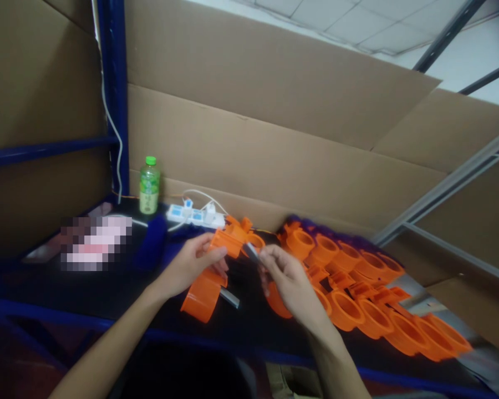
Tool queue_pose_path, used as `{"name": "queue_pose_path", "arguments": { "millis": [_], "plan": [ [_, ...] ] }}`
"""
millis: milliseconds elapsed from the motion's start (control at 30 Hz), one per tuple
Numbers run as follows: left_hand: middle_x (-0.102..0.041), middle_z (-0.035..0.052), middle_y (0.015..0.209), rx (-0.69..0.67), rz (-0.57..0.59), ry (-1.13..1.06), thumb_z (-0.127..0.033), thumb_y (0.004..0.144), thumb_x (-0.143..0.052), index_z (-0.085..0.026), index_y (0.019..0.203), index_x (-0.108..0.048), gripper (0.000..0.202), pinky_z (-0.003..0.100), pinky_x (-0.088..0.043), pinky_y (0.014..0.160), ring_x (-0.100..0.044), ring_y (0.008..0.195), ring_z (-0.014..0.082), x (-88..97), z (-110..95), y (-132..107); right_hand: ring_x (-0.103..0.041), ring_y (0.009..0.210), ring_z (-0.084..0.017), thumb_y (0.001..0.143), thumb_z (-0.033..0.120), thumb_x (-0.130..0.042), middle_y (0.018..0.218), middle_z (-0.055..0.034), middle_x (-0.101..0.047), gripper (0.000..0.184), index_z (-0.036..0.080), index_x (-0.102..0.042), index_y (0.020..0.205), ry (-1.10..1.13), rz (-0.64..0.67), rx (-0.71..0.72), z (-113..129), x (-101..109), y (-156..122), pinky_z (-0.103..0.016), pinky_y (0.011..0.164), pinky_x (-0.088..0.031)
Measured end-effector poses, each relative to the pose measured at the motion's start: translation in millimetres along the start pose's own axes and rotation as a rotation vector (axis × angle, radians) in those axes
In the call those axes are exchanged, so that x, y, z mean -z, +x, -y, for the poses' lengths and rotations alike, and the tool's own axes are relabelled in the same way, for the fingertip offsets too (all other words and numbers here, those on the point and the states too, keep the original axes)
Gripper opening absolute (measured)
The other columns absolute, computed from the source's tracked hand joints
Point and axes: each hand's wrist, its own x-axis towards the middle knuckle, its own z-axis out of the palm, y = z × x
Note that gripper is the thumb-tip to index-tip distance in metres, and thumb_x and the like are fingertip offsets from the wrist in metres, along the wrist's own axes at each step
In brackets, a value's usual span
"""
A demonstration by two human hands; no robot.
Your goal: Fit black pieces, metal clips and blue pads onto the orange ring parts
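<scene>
My left hand (199, 260) is closed around an orange plastic part (228, 244), held up over the black table. Between thumb and fingers of my right hand (283, 271) is a small grey metal strip (251, 252), its tip close to the orange part; I cannot tell whether they touch. Below my left hand sits an orange ring (203, 299), with another metal strip (230, 298) beside it. More orange ring-shaped parts (347, 310) stand in rows to the right of my right hand, which hides some of them.
A green-capped bottle (149, 185) and a white power strip (195, 215) with cables stand at the back. Cardboard panels (249, 133) wall the bench. A blue metal post (114, 100) rises at the left. The table's blue front edge (183, 339) runs below my forearms.
</scene>
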Motion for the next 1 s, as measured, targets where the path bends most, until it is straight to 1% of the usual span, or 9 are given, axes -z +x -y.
{"name": "queue_pose_path", "arguments": {
  "millis": [67, 167, 300, 433, 533, 667, 767, 900, 1000],
  "plan": [
    [-0.073, 0.0061, 0.078, 0.004, -0.006, 0.009, -0.050, 0.088, -0.068, -0.016, 0.102, -0.062, 0.037, 0.032, -0.058, 0.071, -0.073, 0.071, 0.0211, 0.3, 0.3, 0.0, -0.050, 0.048, -0.011, 0.095, 0.057, -0.055, 0.063, 0.0049, -0.050, 0.036, 0.022, -0.050, 0.085, -0.068, -0.044, 0.055, -3.2, -0.2, 1.3, -0.024, 0.048, -0.045],
    [-0.073, 0.0049, 0.075, 0.005, -0.004, 0.028, -0.050, 0.089, -0.066, -0.017, 0.102, -0.061, 0.036, 0.030, -0.057, 0.070, -0.073, 0.071, 0.0203, 0.5, -0.4, -0.8, -0.051, 0.049, -0.011, 0.097, 0.054, -0.052, 0.063, 0.0045, -0.052, 0.034, 0.022, -0.051, 0.085, -0.175, -0.057, 0.101, -5.3, 3.5, 4.6, -0.024, 0.050, -0.046],
    [-0.072, 0.0035, 0.072, 0.010, 0.010, 0.061, -0.051, 0.090, -0.065, -0.017, 0.101, -0.062, 0.036, 0.028, -0.054, 0.070, -0.071, 0.069, 0.0189, 2.1, -1.2, -0.8, -0.054, 0.051, -0.011, 0.099, 0.050, -0.050, 0.065, 0.0036, -0.054, 0.031, 0.022, -0.052, 0.086, -0.257, -0.013, 0.126, 1.7, 9.8, 7.4, -0.024, 0.053, -0.046],
    [-0.069, 0.0015, 0.068, 0.036, 0.006, 0.060, -0.051, 0.088, -0.067, -0.017, 0.101, -0.064, 0.037, 0.030, -0.054, 0.070, -0.071, 0.068, 0.0198, 4.6, 1.3, 0.7, -0.053, 0.050, -0.011, 0.099, 0.049, -0.049, 0.064, 0.0039, -0.053, 0.032, 0.022, -0.050, 0.081, -0.310, 0.036, 0.126, 12.1, 12.9, 9.5, -0.024, 0.051, -0.045],
    [-0.067, 0.0007, 0.066, 0.052, 0.001, 0.093, -0.051, 0.086, -0.070, -0.016, 0.102, -0.065, 0.039, 0.031, -0.054, 0.070, -0.069, 0.066, 0.0198, 5.1, 4.7, 1.5, -0.053, 0.049, -0.011, 0.099, 0.048, -0.049, 0.062, 0.0043, -0.053, 0.032, 0.022, -0.050, 0.081, -0.362, 0.073, 0.126, 16.0, 14.6, 13.2, -0.023, 0.051, -0.044],
    [-0.067, 0.0007, 0.065, 0.036, -0.027, 0.068, -0.052, 0.087, -0.069, -0.016, 0.098, -0.065, 0.037, 0.030, -0.054, 0.068, -0.068, 0.063, 0.0186, 2.8, 7.9, 1.7, -0.052, 0.046, -0.011, 0.099, 0.047, -0.047, 0.061, 0.0044, -0.053, 0.030, 0.022, -0.052, 0.083, -0.364, 0.075, 0.126, 18.4, 14.5, 18.6, -0.024, 0.049, -0.043],
    [-0.066, -0.0003, 0.064, 0.037, -0.018, 0.055, -0.051, 0.086, -0.070, -0.016, 0.101, -0.066, 0.038, 0.030, -0.054, 0.066, -0.067, 0.061, 0.0179, 0.6, 8.1, 1.8, -0.049, 0.048, -0.011, 0.098, 0.046, -0.049, 0.062, 0.0034, -0.054, 0.030, 0.021, -0.054, 0.082, -0.383, 0.102, 0.138, 22.4, 11.4, 22.3, -0.023, 0.048, -0.040],
    [-0.064, -0.0011, 0.067, 0.045, -0.006, 0.066, -0.049, 0.085, -0.071, -0.016, 0.106, -0.067, 0.039, 0.030, -0.055, 0.064, -0.067, 0.062, 0.0175, -2.0, 7.5, 2.0, -0.054, 0.065, -0.014, 0.100, 0.041, -0.046, 0.074, -0.0004, -0.060, 0.029, 0.022, -0.055, 0.081, -0.516, 0.128, 0.248, 29.5, 6.3, 29.1, -0.025, 0.060, -0.043],
    [-0.063, -0.0015, 0.068, 0.059, 0.020, 0.092, -0.049, 0.086, -0.070, -0.017, 0.107, -0.067, 0.038, 0.030, -0.055, 0.063, -0.068, 0.062, 0.0174, -3.3, 7.4, 1.2, -0.054, 0.068, -0.015, 0.102, 0.037, -0.042, 0.078, -0.0010, -0.062, 0.030, 0.022, -0.053, 0.079, -0.620, 0.181, 0.303, 32.8, 3.8, 35.5, -0.027, 0.065, -0.042]
  ]
}}
